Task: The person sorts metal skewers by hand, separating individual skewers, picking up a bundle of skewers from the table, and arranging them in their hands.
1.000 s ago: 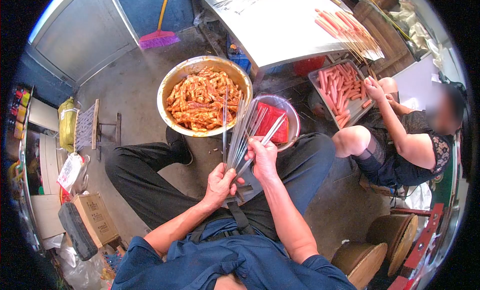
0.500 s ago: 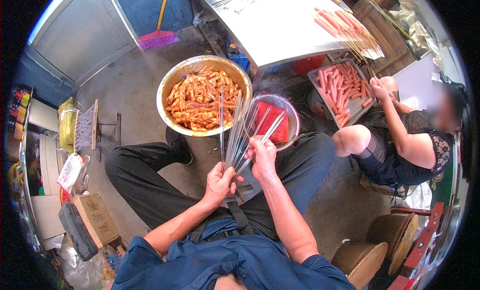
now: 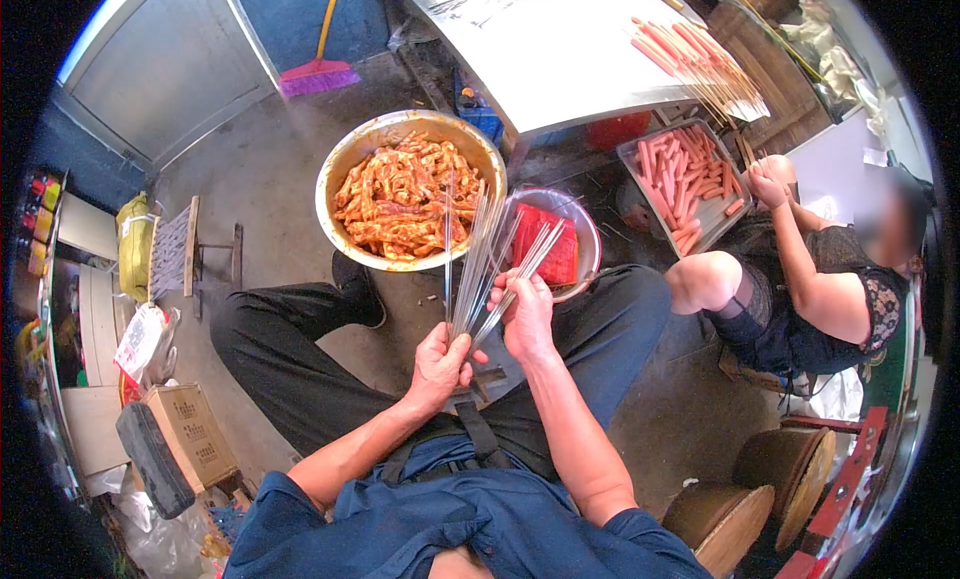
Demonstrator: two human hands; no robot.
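My left hand (image 3: 440, 367) is closed around the lower ends of a fanned bundle of thin metal skewers (image 3: 475, 259). Beside it, slightly higher and to the right, my right hand (image 3: 526, 317) pinches several skewers that spread toward the upper right. A large metal bowl (image 3: 325, 204) stands on the floor beyond my hands, full of sauced meat pieces (image 3: 400, 194). Just right of it, behind the skewer tips, a smaller basin (image 3: 590, 241) holds a red package or block (image 3: 560, 254), partly covered by the skewers.
A co-worker (image 3: 820, 279) sits at the right, hands together near a tray (image 3: 715, 224) of pink sausages. Skewered sausages (image 3: 685, 54) and loose skewers lie on the white table (image 3: 550, 59). A broom (image 3: 318, 76), a folding stool (image 3: 178, 251) and a cardboard box (image 3: 190, 437) stand around.
The skewers pinched in my right hand have spread apart into a wider fan. My left hand has barely moved. The co-worker's hands have shifted slightly away from the tray.
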